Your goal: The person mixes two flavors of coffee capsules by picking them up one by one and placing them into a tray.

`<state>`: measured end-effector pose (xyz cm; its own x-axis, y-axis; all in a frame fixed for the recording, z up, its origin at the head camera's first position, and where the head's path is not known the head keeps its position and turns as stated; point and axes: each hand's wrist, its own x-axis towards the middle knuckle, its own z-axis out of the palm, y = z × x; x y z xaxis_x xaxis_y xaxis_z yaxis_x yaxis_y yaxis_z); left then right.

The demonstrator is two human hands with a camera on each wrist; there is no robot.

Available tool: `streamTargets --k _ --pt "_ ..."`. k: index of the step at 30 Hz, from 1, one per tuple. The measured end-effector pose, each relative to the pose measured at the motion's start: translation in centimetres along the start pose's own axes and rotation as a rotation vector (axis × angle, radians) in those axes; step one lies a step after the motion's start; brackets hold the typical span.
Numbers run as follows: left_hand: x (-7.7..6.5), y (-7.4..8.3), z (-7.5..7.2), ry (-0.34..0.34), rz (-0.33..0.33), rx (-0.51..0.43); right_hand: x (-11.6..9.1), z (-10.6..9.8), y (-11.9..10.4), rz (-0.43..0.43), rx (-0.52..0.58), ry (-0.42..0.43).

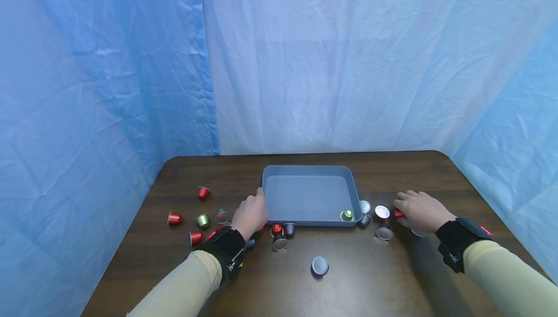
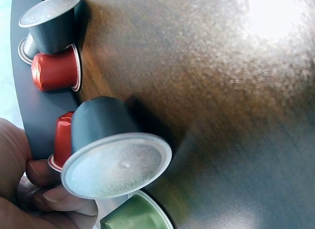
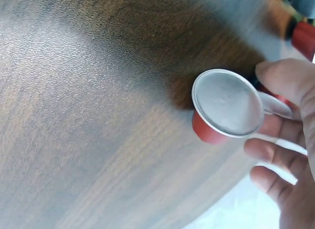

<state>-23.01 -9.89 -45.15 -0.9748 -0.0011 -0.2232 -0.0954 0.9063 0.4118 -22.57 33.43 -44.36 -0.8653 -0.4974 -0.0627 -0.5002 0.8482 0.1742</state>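
My right hand (image 1: 424, 211) pinches a red coffee capsule (image 1: 398, 213) between thumb and fingers, low over the table's right side. Beside it in the right wrist view, another red capsule (image 3: 209, 130) stands with its silver lid up. My left hand (image 1: 250, 213) is by the left edge of the grey-blue tray (image 1: 308, 167), fingers curled. A shiny greyish piece, apparently a coffee capsule (image 2: 28, 189), shows between those fingers, mostly hidden. Close to them are a dark capsule (image 2: 103, 118), a red capsule (image 2: 64, 138) and a green capsule (image 2: 135, 214).
A green capsule (image 1: 347, 215) is inside the tray, at its near right corner. Several red and green capsules, such as one red capsule (image 1: 174, 218), lie left. Dark and silver-lidded capsules (image 1: 384, 232) cluster right of the tray. One pale-lidded capsule (image 1: 320, 265) stands in front.
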Motion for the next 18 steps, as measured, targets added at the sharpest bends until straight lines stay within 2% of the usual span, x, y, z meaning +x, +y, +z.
streamTargets --k 13,18 --pt "0.17 -0.17 0.09 0.001 0.007 0.000 -0.23 -0.42 -0.33 -0.077 -0.070 0.087" --pt "0.22 -0.25 0.19 -0.002 0.012 -0.003 -0.09 -0.20 -0.35 -0.114 -0.065 0.097"
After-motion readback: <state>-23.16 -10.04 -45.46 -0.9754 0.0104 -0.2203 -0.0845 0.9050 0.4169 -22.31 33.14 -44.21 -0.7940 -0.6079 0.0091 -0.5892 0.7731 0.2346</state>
